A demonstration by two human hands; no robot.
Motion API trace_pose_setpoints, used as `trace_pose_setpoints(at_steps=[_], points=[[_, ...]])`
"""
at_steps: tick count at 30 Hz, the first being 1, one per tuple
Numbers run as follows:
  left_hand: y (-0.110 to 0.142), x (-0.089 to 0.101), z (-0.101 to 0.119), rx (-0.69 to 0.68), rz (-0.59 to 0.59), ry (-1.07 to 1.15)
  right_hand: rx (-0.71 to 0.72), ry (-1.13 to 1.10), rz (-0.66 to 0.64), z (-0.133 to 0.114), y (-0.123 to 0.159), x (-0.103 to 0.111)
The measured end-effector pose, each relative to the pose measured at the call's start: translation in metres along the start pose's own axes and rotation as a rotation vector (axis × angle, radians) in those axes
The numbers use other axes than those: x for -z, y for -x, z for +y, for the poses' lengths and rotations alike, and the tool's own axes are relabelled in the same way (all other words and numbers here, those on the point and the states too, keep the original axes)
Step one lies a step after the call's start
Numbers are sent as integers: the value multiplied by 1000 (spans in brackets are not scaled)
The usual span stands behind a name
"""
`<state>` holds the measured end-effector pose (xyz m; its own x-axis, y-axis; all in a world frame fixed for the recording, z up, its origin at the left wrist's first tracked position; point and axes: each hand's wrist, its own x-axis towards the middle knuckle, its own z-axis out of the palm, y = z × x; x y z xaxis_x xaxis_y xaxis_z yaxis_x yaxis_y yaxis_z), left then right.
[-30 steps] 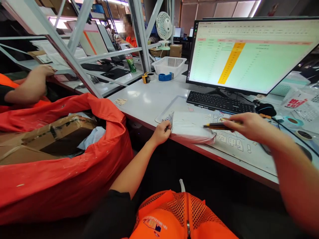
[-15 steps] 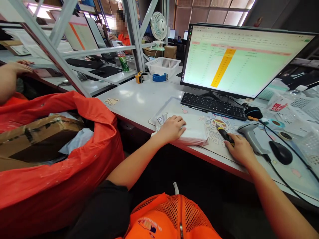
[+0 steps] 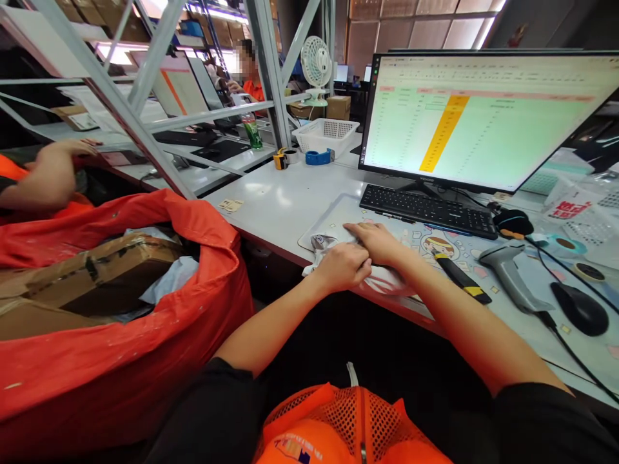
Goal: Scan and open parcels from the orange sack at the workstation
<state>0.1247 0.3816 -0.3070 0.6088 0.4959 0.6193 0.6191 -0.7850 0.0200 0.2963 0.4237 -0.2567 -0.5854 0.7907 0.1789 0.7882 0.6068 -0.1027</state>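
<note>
A white plastic parcel (image 3: 387, 281) lies at the desk's front edge, partly covered by both of my hands. My left hand (image 3: 344, 265) is closed, its fingers curled on the parcel's plastic near the crumpled left end. Just beyond it, my right hand (image 3: 378, 241) rests across the top of the parcel, at least one finger stretched out to the left; its other fingers are partly hidden. To the right, a black and yellow utility knife (image 3: 461, 280) lies on the printed desk mat (image 3: 333, 216), apart from both hands.
A grey barcode scanner (image 3: 513, 278) and a black mouse (image 3: 579, 308) lie to the right. Behind the mat are a keyboard (image 3: 425, 209) and monitor (image 3: 483, 129). At left stands a red sack (image 3: 193, 316) with cartons (image 3: 106, 267). Another person's arm (image 3: 48, 174) is beyond it.
My right hand has let go of the utility knife, leaving it on the mat, and moved left onto the parcel. The fingers of my left hand have curled on the parcel.
</note>
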Motion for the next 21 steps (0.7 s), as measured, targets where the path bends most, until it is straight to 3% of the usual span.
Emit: trace_pose_setpoints(at_steps=[2, 6, 10, 13, 17, 21], points=[[1, -1, 0, 16, 22, 3, -57, 44, -75, -5, -12, -8], [13, 2, 16, 45, 58, 8, -187, 72, -58, -6, -15, -9], [49, 13, 50, 94, 101, 92, -266, 117, -58, -8, -13, -6], [85, 16, 75, 219, 127, 173, -266, 126, -41, -9, -14, -7], [127, -3, 89, 452, 119, 272, -269, 110, -23, -9, -14, -11], [139, -41, 65, 707, 163, 509, -274, 88, -25, -1, -16, -12]])
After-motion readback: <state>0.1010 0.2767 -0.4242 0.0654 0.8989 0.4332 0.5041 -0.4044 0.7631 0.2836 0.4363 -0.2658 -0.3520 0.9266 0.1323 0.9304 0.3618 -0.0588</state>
